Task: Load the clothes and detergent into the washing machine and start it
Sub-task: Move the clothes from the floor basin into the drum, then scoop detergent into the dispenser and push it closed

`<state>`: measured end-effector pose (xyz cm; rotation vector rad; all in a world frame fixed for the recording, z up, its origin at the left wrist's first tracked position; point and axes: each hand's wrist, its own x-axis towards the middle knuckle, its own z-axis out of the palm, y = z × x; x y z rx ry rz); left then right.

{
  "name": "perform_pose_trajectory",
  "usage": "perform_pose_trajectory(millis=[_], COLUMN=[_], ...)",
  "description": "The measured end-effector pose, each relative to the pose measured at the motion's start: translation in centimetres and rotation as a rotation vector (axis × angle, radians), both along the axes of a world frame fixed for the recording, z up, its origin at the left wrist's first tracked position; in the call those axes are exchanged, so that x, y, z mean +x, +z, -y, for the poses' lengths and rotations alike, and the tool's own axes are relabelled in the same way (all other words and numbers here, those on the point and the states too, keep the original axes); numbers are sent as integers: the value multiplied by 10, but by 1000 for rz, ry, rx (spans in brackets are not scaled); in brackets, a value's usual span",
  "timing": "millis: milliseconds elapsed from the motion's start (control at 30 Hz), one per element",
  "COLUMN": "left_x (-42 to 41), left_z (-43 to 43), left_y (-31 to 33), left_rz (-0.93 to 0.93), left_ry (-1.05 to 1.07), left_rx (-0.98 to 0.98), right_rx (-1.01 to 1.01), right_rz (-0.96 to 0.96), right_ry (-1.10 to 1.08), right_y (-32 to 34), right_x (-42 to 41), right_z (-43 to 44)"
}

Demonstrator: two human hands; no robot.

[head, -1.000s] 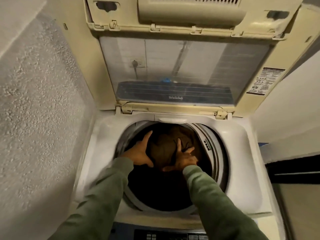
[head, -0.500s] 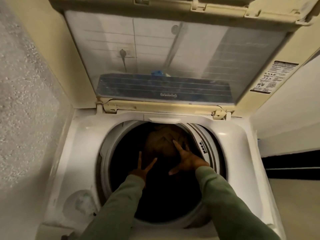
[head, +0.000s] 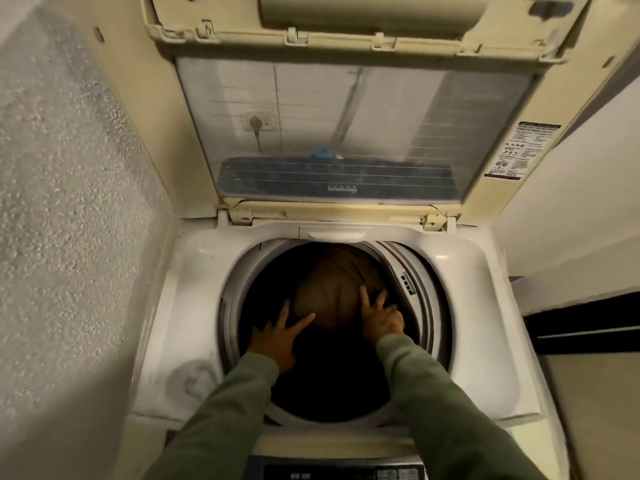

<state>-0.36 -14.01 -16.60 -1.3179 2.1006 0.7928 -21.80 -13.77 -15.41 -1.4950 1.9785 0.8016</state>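
Wall socket [head: 267, 121], plug [head: 255, 123] in it, cord [head: 259, 142] hanging down. Rough textured wall [head: 69, 202] well left of socket. Blue object [head: 320, 154] below-right of socket. Smooth pale wall [head: 571, 202] far right of socket, dark band [head: 588, 317] beneath.

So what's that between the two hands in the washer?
A brown bundle of clothes lies between the left hand and the right hand, whose fingers are spread at its sides. The head view shows it.

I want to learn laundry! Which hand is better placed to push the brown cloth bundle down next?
Probably the right hand: its spread fingers lie on the brown cloth bundle inside the washing machine's drum. The left hand touches only its edge with one fingertip.
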Motion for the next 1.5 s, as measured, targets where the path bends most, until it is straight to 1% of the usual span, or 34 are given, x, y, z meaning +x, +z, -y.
perform_pose_trajectory(millis=[67, 133, 167, 200, 233, 267, 300, 333, 367, 433, 467, 533, 567, 633, 800, 967, 1100, 1167, 1267, 1367, 1433, 1500], left_x=[-1, -4, -4, -4, -2, 1, 5, 7, 9, 9, 6, 1, 0, 1, 10, 8, -5, -13, -25, -37, -43, -48], left_z=[-6, -10, -11, -12, -14, -15, -17, -19, -21, -25, -27, -29, -29, -25, -3, 21, 36, 41, 49, 59, 66, 72], left_y=[13, 24, 26, 27, 26, 23, 21, 20, 19, 18, 18, 18, 20, 27, 53, 77, 98, 106, 115, 121, 121, 120], left_rz=[10, 28, 51, 93, 137, 159, 144, 108, 74, 6, -42, -166, -224, -292, -353, -446, -522, -583, -719, -839, -902, -943], left_ry=[-4, 38, 85, 121, 151, 189, 220, 240, 240, 240, 272, 394, 440, 482, 533, 628, 698, 755, 899, 1037, 1139, 1235], left_rx=[-185, -353, -391, -373, -296, -164, 3, 160, 273, 366, 400, 472, 471, 402, 236, 139, 126, 120, 133, 187, 253, 315], right_rx=[-7, -104, -143, -129, -63, 30, 112, 155, 170, 204, 239, 287, 287, 231, -106, -271, -359, -413, -504, -567, -604, -597], right_rz=[31, 93, 128, 161, 195, 234, 273, 303, 322, 346, 353, 356, 358, 381, 467, 544, 560, 601, 642, 662, 683, 740], right_ry=[-32, -39, -21, 4, 12, -7, -41, -71, -100, -158, -175, -167, -157, -147, -207, -288, -324, -350, -359, -417, -498, -679], right_y=[18, 34, 38, 41, 42, 42, 39, 35, 31, 24, 23, 26, 30, 42, 74, 89, 98, 103, 108, 115, 117, 116], right_x=[3, 6, 8, 9, 11, 11, 10, 8, 6, 3, 3, 5, 6, 7, -10, -25, -27, -24, -19, -15, -15, -14], right_z=[7, 9, 9, 7, 5, 0, -6, -12, -19, -32, -37, -40, -38, -29, -2, 9, 12, 15, 26, 36, 45, 51])
